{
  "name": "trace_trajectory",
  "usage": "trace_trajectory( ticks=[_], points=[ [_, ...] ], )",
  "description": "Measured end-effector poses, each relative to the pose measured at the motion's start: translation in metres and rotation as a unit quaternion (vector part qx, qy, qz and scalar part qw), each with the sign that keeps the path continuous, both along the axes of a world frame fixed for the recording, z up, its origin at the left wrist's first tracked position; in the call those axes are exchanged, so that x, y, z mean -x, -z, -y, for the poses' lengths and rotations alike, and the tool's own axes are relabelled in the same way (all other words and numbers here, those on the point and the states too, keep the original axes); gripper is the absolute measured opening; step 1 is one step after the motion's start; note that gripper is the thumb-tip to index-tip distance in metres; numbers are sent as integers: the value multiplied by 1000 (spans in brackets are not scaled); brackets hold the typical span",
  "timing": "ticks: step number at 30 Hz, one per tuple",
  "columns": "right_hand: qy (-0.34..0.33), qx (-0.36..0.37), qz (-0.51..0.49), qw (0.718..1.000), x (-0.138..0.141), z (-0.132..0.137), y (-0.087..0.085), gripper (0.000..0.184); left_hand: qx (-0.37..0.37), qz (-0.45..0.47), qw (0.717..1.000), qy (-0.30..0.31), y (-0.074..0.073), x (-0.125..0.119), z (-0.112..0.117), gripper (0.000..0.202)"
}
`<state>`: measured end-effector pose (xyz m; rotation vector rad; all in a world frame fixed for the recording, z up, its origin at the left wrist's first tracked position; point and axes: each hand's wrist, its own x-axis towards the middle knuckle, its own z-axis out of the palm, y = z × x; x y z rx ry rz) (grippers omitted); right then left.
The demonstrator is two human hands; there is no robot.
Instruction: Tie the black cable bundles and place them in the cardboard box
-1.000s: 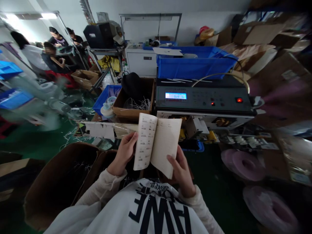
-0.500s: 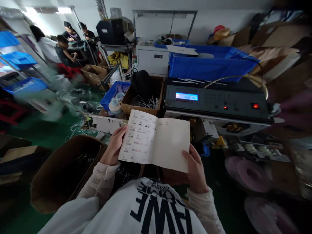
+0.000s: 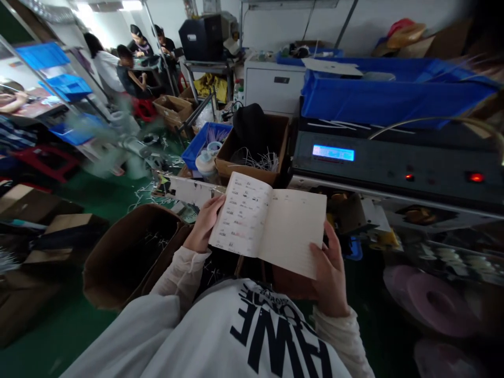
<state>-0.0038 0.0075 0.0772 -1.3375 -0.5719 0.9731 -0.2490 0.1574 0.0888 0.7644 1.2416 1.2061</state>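
Both my hands hold an open paper notebook (image 3: 268,223) in front of my chest, spread nearly flat. My left hand (image 3: 205,223) grips its left edge, and my right hand (image 3: 329,270) holds the lower right corner. The left page (image 3: 240,212) carries rows of small handwritten entries, too small to read, with a few in red. The right page (image 3: 293,231) looks blank. Below the notebook are my white sleeves and a white top with dark lettering (image 3: 275,336).
Right of the notebook stands a machine with a lit blue display (image 3: 394,167). Beyond my left hand are a cardboard box of white wire scraps (image 3: 252,147) and a blue crate (image 3: 200,144). An open brown box (image 3: 129,252) sits lower left. Several people work at the far left.
The notebook has opened from a half-closed V to nearly flat, with both hands spreading apart. The whole scene has shifted rightward in view as my head turned left.
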Motion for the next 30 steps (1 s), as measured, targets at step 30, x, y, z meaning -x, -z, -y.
trace_trajectory(
  ticks=[30],
  points=[
    [-40,-2,169,985,-13,-7,5,39,35,78,996,31,4,0,3,28]
  ],
)
